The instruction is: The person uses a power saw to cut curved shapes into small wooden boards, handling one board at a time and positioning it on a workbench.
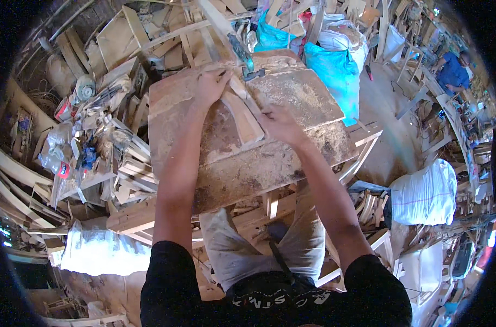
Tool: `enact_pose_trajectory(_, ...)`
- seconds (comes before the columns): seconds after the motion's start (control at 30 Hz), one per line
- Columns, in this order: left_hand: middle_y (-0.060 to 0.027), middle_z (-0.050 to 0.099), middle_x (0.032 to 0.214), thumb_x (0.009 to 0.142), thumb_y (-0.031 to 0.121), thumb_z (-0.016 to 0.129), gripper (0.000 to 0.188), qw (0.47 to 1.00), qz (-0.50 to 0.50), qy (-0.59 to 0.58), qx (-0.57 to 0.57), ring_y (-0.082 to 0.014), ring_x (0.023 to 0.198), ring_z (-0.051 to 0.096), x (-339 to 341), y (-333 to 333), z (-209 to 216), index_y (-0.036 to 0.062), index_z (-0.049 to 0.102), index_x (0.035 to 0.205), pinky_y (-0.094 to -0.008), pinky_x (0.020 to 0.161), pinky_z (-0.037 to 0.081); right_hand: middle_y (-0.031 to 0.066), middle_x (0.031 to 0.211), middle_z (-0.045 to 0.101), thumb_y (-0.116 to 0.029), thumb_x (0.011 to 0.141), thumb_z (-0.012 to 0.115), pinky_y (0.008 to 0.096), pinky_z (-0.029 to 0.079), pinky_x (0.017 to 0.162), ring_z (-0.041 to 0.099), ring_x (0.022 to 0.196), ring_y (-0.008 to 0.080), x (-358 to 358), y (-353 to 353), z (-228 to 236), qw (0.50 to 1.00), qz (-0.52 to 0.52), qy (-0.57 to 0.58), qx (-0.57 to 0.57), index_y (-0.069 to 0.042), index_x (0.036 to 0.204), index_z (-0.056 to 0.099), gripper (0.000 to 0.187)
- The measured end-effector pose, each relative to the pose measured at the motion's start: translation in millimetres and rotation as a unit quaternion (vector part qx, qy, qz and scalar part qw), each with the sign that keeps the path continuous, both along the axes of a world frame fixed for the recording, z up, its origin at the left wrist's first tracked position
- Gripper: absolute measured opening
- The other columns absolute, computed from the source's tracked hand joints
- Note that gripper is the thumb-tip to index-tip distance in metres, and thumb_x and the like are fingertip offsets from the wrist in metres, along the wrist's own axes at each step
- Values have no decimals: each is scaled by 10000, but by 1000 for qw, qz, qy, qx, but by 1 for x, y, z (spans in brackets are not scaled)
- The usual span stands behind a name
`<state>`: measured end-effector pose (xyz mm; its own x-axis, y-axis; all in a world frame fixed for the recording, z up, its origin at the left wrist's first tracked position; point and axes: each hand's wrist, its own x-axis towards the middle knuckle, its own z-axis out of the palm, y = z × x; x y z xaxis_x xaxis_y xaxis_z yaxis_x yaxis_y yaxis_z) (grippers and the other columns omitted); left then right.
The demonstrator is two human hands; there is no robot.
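Observation:
A pale, curved piece of wood (241, 119) lies flat on a sawdust-covered worktable (226, 180). Along its right side runs a narrower wooden strip (244, 94); whether the two are joined I cannot tell. My left hand (209, 88) is closed at the far end of the wood, with its fingers curled toward the strip. At the right edge, nearer to me, my right hand (280, 124) is closed with its fingertips against the strip. Just beyond the wood, a green metal saw guide (249, 66) hangs over the table, close to my left fingers. The blade itself is too small to make out.
Offcuts (125, 163) are heaped left of the table. Turquoise sacks (335, 76) stand beyond its far right corner. A bulging white sack (424, 192) sits on the right. A person in blue (454, 72) is far off at the upper right.

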<state>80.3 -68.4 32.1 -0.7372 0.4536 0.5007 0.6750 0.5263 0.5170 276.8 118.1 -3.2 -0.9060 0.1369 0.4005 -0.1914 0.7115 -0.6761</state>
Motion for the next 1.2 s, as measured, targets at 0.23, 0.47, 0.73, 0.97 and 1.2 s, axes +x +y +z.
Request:
enact_pose_trajectory(0.23, -216, 729, 1135, 995, 310, 606, 356, 999, -20, -43, 22, -395, 1083, 693, -20, 14, 15, 37, 703, 1203, -452, 949, 533, 271, 815, 684, -264, 962, 631, 528, 545, 682, 680, 747, 476, -10, -47, 7, 993, -109, 31, 29, 19, 857, 661, 303)
enact_pose_trajectory(0.47, -268, 705, 1053, 968, 312, 659, 355, 998, 20, 47, 22, -425, 1015, 690, 14, -22, 7, 14, 707, 1155, -497, 862, 547, 288, 780, 674, -322, 1005, 579, 551, 545, 673, 687, 736, 481, -10, -28, 7, 992, -113, -1, 54, 24, 920, 700, 377)
enact_pose_trajectory(0.73, -187, 744, 1025, 839, 506, 780, 500, 979, 75, -16, -187, -368, 950, 729, 147, -11, 68, 57, 787, 1058, -456, 874, 576, 141, 988, 763, -335, 1014, 627, 380, 604, 705, 747, 827, 253, -109, 30, 24, 917, -45, -181, -354, -20, 1134, 701, 345)
enact_pose_trajectory(0.97, -139, 769, 919, 846, 541, 739, 484, 978, -5, -139, -156, -305, 930, 745, 133, -21, 41, 102, 806, 1037, -432, 861, 586, 139, 1129, 742, -231, 996, 674, 359, 619, 828, 726, 941, 224, -115, 24, 19, 881, 68, -182, -431, 5, 1177, 681, 297)
enact_pose_trajectory(1.2, -188, 752, 918, 875, 562, 714, 510, 969, 76, -26, -232, -357, 905, 736, 149, 11, 37, 70, 801, 975, -456, 831, 581, 137, 1111, 729, -188, 914, 771, 353, 623, 771, 731, 958, 228, -136, 30, 25, 870, 128, -226, -419, 14, 1248, 634, 413)
